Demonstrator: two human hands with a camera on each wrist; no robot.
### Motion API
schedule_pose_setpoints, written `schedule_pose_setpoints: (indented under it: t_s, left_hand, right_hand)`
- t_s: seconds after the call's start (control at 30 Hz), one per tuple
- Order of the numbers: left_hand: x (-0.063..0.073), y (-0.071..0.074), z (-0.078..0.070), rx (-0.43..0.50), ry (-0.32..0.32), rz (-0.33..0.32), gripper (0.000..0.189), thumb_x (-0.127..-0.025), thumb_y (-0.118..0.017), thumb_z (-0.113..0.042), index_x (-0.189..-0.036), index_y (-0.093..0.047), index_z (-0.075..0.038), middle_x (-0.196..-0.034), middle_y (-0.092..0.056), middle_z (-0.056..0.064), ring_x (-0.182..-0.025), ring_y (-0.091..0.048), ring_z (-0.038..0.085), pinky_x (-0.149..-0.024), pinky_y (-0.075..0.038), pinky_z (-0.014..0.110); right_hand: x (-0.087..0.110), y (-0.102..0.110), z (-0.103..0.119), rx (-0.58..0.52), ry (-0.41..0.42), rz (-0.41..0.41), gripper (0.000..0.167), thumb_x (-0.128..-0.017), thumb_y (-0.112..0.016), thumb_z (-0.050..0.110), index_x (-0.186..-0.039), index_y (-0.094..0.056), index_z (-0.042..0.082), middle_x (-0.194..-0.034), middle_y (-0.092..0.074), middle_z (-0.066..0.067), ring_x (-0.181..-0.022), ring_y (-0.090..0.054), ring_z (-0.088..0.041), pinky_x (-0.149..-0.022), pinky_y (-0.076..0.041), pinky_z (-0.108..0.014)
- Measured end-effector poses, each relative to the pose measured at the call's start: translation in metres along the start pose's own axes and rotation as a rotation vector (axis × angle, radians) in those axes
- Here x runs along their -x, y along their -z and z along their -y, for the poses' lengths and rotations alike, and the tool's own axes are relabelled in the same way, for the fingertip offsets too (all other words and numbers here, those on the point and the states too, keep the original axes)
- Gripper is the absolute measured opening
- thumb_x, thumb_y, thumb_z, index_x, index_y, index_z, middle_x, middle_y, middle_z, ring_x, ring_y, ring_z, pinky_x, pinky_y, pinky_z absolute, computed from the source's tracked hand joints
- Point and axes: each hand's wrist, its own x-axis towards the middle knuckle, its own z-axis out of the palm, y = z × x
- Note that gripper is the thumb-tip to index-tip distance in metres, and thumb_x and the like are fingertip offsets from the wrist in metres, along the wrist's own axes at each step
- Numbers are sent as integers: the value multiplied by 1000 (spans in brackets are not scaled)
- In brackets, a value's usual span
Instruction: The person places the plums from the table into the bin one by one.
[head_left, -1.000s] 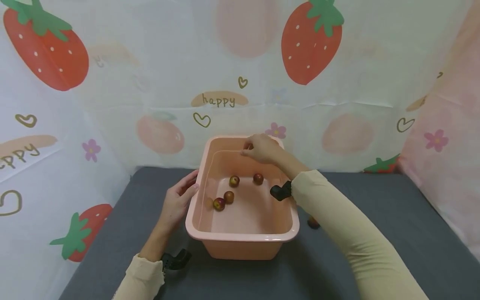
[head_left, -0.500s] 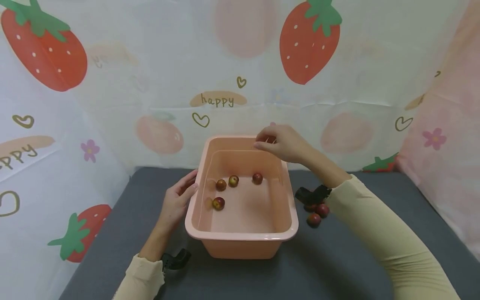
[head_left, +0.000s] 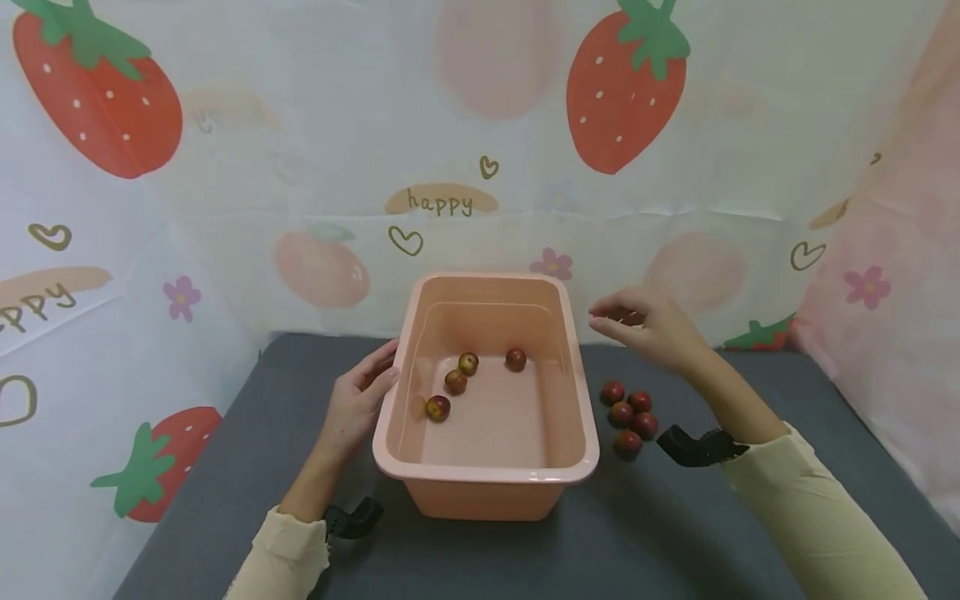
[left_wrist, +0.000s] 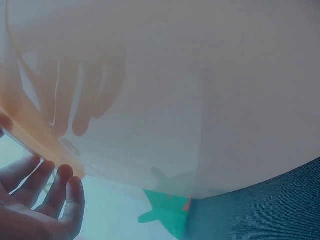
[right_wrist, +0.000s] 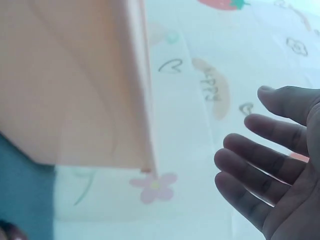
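A pink plastic basin (head_left: 487, 475) stands on the dark cloth, with several small red-and-yellow, plum-like fruits (head_left: 438, 407) lying on its floor. My left hand (head_left: 356, 408) holds the basin's left rim, thumb at the edge and fingertips against the rim's underside; in the left wrist view those fingers (left_wrist: 74, 200) show below the orange-tinted rim. To the right of the basin, my right hand (head_left: 656, 329) hovers in the air, fingers loosely bent and holding nothing. Below it, several red fruits (head_left: 621, 414) sit in a cluster on the cloth. The right wrist view shows its palm (right_wrist: 300, 205) bare.
A dark grey cloth (head_left: 720, 500) covers the table. White fabric with printed strawberries (head_left: 626, 92) hangs close behind the basin and along both sides. Each wrist carries a small black camera (head_left: 697, 447).
My right hand has moved from over the basin's far end out to the right, uncovering the fruit cluster. One fruit inside the basin has rolled about. The left hand has stayed at the rim.
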Motion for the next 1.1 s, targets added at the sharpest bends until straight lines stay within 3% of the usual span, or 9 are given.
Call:
schedule_pose_setpoints:
  t_s: [0.17, 0.3, 0.4, 0.63, 0.87, 1.1]
  left_hand:
    - [0, -1, -1, -11, -2, 3, 47, -99, -57, -20, -144, -48, -9, -139, -55, 20, -106, -60, -6, -87, -52, 14]
    - [0, -1, -1, -3, 5, 1, 47, -99, -57, -19, -144, -48, -8, -141, -54, 19, -107, -60, -7, -88, -51, 14]
    - [0, -2, 0, 10, 5, -1, 47, -99, -57, -18, -144, -48, -7, -142, -53, 19, -108, -59, -7, -88, -51, 14]
    - [1, -2, 0, 10, -6, -7, 47, -99, -57, -18, -144, -48, -8, -142, -54, 19, -107, -60, -8, -87, -51, 14]
    - [1, -2, 0, 8, -5, -9, 47, -99, -56, -18, -144, -48, -9, -141, -54, 19, -106, -61, -8, -87, -52, 14]
    - [2, -3, -1, 7, 6, -11, 47, -99, -57, -19, -144, -48, -10, -142, -53, 18, -106, -60, -7, -87, -52, 14]
  right_hand:
    - [26, -3, -17, -30, -30, -37, 20, -93, -66, 18, -107, -72, 5, -102, -74, -9, -91, -65, -11, -82, -52, -19]
    - [46, -11, -33, -40, -62, -34, 20, -92, -67, 17, -109, -71, 6, -103, -74, -9, -91, -68, -12, -82, -54, -22]
    - [60, -20, -43, -55, -121, -15, 22, -93, -67, 20, -111, -70, 8, -107, -73, -10, -93, -69, -24, -82, -55, -27]
    - [85, -41, -65, -100, -206, 9, 27, -93, -66, 22, -113, -68, 4, -109, -71, -13, -93, -68, -27, -78, -55, -30]
    - [98, -61, -85, -44, -237, -6, 25, -90, -70, 20, -107, -70, 2, -103, -73, -12, -87, -67, -21, -71, -54, -23]
    - [103, -72, -96, 4, -248, 2, 23, -87, -73, 17, -103, -71, 2, -100, -72, -14, -82, -66, -19, -68, -54, -26]
